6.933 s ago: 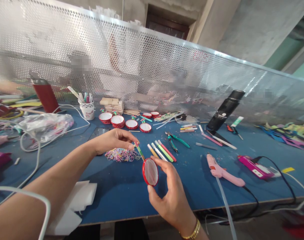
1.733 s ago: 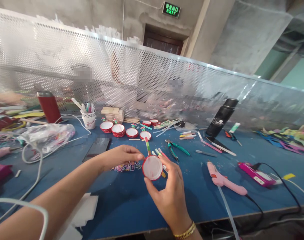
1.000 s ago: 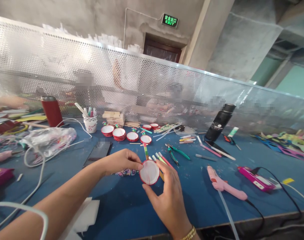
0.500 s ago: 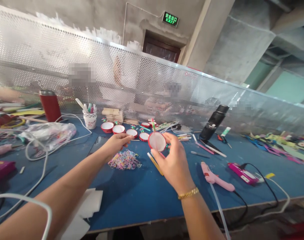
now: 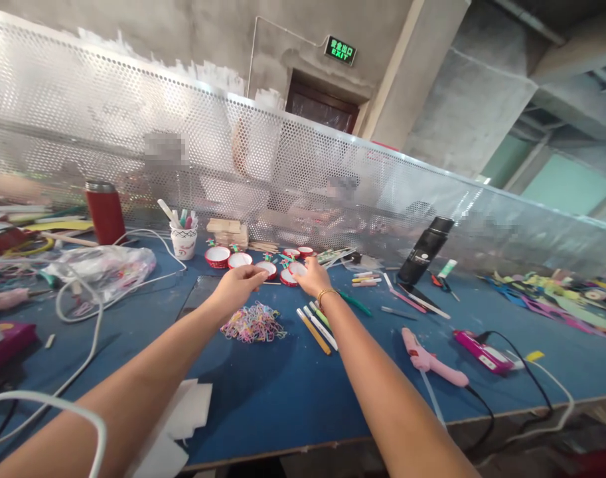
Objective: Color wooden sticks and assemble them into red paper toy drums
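Observation:
My right hand (image 5: 311,275) is stretched far out over the blue table (image 5: 283,392). Its fingers rest closed on a red-rimmed round lid (image 5: 291,271) with a coloured stick, at the right end of a row of similar lids (image 5: 239,259). My left hand (image 5: 237,285) hovers beside it, fingers curled together with nothing visible in them, just behind a pile of pastel rubber bands (image 5: 253,325). Several coloured sticks (image 5: 317,326) lie under my right forearm.
A paper cup of sticks (image 5: 183,243), a red flask (image 5: 105,212) and stacked wooden sticks (image 5: 227,232) stand at the back. A black bottle (image 5: 425,251), pink glue gun (image 5: 429,350), magenta device (image 5: 482,350) and cables lie right. Plastic bag (image 5: 101,265) and white sheets (image 5: 178,425) lie left.
My right hand carried the red-rimmed lid from in front of me out to the row of lids at the back. My left hand let go of it and stayed near the rubber bands.

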Demonstrator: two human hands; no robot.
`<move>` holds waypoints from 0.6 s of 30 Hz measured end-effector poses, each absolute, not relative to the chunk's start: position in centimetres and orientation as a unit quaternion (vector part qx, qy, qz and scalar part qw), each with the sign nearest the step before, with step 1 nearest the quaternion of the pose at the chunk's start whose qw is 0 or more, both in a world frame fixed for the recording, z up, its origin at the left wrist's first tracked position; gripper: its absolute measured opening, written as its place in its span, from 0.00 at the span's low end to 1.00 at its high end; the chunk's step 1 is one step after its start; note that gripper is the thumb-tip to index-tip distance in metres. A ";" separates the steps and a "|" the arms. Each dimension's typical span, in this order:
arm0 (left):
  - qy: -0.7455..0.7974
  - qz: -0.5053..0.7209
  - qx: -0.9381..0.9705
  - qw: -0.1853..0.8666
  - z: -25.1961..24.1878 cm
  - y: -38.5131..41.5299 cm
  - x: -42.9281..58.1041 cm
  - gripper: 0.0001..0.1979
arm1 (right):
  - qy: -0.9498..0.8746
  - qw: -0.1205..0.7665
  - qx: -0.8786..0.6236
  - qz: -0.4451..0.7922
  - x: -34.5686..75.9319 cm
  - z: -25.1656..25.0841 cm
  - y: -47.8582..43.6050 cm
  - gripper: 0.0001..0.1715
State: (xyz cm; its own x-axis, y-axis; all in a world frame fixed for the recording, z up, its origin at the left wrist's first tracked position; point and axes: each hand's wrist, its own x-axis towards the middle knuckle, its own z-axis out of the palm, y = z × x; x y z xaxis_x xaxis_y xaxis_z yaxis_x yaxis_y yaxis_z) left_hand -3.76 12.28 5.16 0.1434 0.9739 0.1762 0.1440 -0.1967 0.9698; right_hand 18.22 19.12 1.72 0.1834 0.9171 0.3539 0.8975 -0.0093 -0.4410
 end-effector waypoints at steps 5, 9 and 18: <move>0.442 0.460 0.633 0.439 5.1 12.1 -3.7 0.14 | -0.647 0.266 -0.714 0.013 18.1 0.7 20.4 0.37; 0.450 0.454 0.632 0.437 5.2 11.9 -3.7 0.15 | -0.649 0.255 -0.717 0.012 18.0 0.4 20.7 0.39; 0.449 0.450 0.639 0.434 5.3 11.8 -3.7 0.15 | -0.649 0.241 -0.721 0.019 17.7 -0.3 20.3 0.40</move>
State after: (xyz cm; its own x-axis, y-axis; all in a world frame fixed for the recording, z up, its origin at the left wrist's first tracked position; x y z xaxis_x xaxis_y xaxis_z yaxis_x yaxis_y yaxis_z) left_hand -3.66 11.75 5.34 0.1922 0.9635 0.1862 0.1827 -0.2215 0.9579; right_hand 17.66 20.30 -0.29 0.1564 0.9456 0.2854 0.9272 -0.0410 -0.3723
